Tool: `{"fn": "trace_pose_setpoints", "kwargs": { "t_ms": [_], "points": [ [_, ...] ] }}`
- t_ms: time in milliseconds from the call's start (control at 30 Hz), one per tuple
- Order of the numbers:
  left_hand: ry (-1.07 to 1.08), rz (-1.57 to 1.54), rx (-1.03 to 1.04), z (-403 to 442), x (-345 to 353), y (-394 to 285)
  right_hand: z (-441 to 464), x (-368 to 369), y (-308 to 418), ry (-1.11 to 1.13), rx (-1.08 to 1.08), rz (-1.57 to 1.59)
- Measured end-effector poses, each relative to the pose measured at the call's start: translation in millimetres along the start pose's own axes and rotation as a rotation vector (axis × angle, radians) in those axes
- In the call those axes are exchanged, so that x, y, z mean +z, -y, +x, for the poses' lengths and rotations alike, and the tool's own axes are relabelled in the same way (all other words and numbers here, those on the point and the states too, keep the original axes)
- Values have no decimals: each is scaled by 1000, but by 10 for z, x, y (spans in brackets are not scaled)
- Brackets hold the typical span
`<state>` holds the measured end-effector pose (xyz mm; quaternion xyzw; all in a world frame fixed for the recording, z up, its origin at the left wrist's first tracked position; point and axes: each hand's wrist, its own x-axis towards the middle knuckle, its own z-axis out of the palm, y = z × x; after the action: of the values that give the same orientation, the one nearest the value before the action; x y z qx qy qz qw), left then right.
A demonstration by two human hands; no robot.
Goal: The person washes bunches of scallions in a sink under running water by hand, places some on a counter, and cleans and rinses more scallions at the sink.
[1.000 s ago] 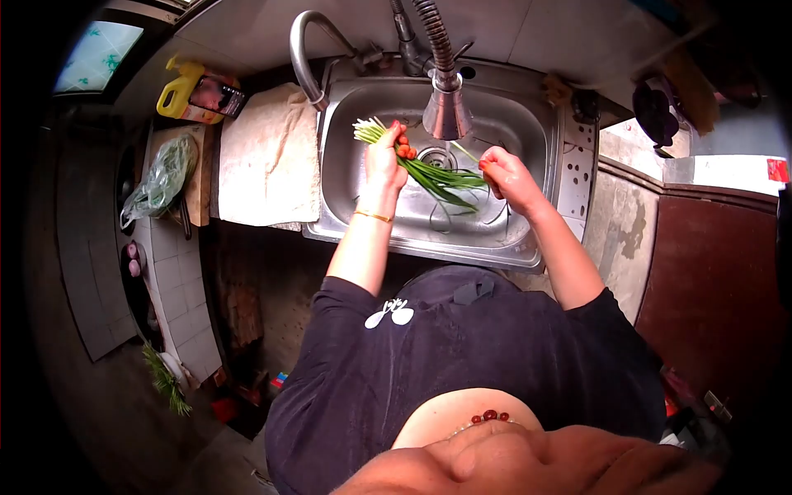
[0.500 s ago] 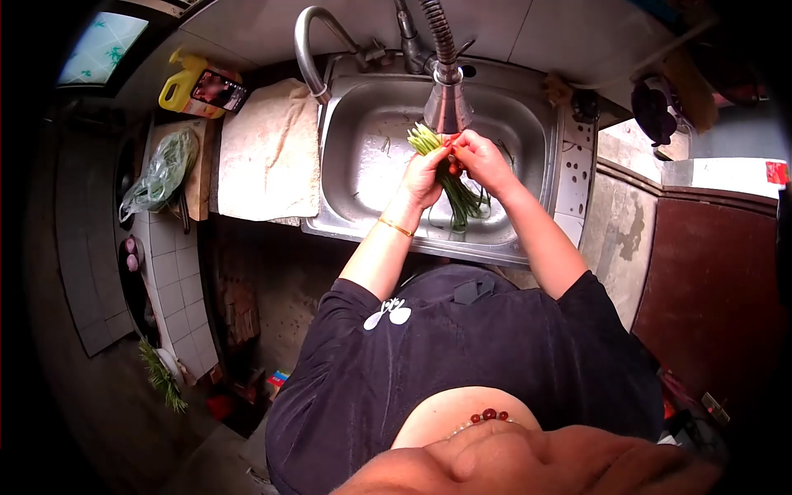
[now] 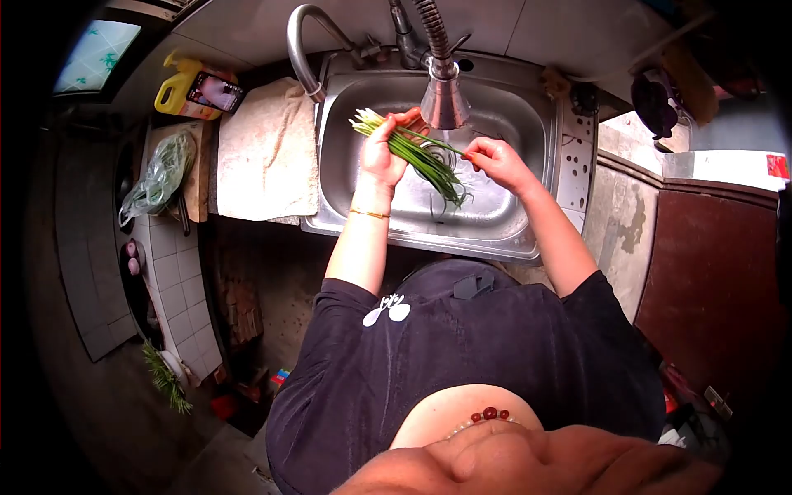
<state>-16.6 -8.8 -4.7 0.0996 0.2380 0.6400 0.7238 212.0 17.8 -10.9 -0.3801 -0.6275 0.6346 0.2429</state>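
Observation:
Over the metal sink (image 3: 396, 235), a bunch of chives (image 3: 422, 162) lies slanted, its pale ends toward the upper left and its green tips toward the lower right. My left hand (image 3: 384, 154) is wrapped round the pale end, with the fingers partly behind the stalks. To the right, my right hand (image 3: 501, 162) pinches the tip of a single chive leaf stretched out from the bunch. The silver spray head (image 3: 444, 103) hangs just above and between both hands.
A curved tap (image 3: 301, 49) reaches over the sink's left corner. Left of the sink are a beige cloth (image 3: 268, 157), a yellow jug (image 3: 177, 92) with a phone (image 3: 214, 91) against it, and a plastic bag of greens (image 3: 165, 169). A tiled counter (image 3: 183, 297) stands farther left.
My hands have drawn apart. The left has gone left with the bunch, which now lies more slanted; the right has moved right and slightly down, holding one leaf tip.

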Motion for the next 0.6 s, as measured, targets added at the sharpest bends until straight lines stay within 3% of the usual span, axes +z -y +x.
{"fn": "trace_pose_setpoints", "kwargs": {
  "t_ms": [133,233,267,367,500,567,600],
  "points": [
    [-20,-87,37,-73,93,-150,-19,-162,-451,-31,134,-126],
    [60,76,-2,-73,93,-172,-55,-289,-588,-23,163,-765],
    [-39,182,-15,-94,124,-107,-31,-289,-614,-77,106,-727],
    [-28,161,-120,-130,132,45,105,-243,-327,-242,-58,-614],
    [-5,214,-232,-164,260,293,346,88,153,-102,-239,-92],
    [-4,131,-291,-144,243,424,307,229,534,147,130,332],
    [-18,169,-311,-149,262,472,360,260,518,200,202,276]
  ]
}}
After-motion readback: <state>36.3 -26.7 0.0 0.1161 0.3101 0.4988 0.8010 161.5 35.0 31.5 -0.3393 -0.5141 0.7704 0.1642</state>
